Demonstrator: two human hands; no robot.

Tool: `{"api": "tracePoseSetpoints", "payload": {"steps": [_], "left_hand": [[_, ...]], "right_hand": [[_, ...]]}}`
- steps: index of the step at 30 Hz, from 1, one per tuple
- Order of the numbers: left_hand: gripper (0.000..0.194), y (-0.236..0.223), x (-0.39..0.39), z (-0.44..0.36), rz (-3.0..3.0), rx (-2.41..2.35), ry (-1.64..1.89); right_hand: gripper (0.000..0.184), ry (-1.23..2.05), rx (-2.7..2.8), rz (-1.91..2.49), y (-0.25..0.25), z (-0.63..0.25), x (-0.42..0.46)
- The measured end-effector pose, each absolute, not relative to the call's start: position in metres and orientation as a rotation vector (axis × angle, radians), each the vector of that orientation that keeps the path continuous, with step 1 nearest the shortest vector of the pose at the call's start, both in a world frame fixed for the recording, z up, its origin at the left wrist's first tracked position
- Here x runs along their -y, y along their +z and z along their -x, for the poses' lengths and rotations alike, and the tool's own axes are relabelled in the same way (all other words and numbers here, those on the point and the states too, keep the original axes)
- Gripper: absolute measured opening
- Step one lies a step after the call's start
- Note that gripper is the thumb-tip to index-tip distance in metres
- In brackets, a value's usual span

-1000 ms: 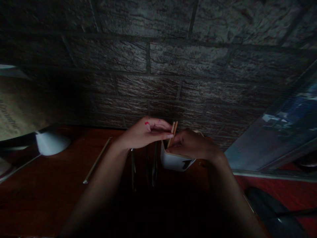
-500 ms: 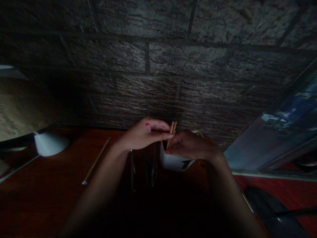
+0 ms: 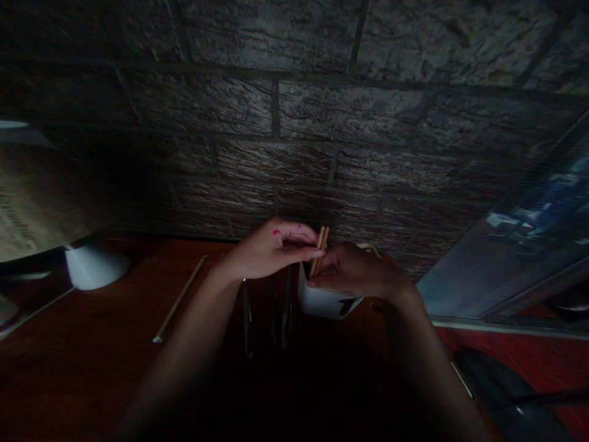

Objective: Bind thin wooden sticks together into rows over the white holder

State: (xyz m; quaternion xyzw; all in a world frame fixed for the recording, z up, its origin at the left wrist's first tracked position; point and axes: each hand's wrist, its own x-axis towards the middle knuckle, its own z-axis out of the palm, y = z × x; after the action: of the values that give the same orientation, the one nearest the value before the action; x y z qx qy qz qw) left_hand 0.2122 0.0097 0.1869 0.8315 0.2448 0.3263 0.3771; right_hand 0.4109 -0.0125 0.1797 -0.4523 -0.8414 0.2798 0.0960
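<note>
Two wooden chopsticks (image 3: 320, 250) stand nearly upright, side by side, over the mouth of a white container (image 3: 322, 302) with a dark mark on its front. My left hand (image 3: 276, 247) pinches them from the left between thumb and fingers. From the right, my right hand (image 3: 356, 270) closes around their lower part, above the container's rim. Their lower ends are hidden by the right hand and the container. Below my left hand lie metal utensils, one a thin piece (image 3: 247, 319) and another (image 3: 287, 313) beside it; their kind is too dark to tell.
A thin stick (image 3: 180, 299) lies on the wooden table (image 3: 92, 344) left of my left forearm. Farther left are a white cup-like object (image 3: 94, 267) and a printed brown sheet or bag (image 3: 41, 202). A stone-block wall (image 3: 294, 159) rises behind; a dark round stool-like shape (image 3: 501, 387) is at lower right.
Almost nothing differs. Both hands and the chopsticks keep their places, apart from a tiny shift in the view.
</note>
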Motion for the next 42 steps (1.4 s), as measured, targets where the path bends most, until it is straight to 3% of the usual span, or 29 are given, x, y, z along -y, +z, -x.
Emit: {"api": "tracePoseSetpoints", "payload": {"steps": [42], "left_hand": [[0.018, 0.185, -0.0114, -0.209, -2.034, -0.561, 0.863]], "right_hand": [[0.023, 0.783, 2.491, 1.362, 0.1807, -0.4084, 0.0139]]}}
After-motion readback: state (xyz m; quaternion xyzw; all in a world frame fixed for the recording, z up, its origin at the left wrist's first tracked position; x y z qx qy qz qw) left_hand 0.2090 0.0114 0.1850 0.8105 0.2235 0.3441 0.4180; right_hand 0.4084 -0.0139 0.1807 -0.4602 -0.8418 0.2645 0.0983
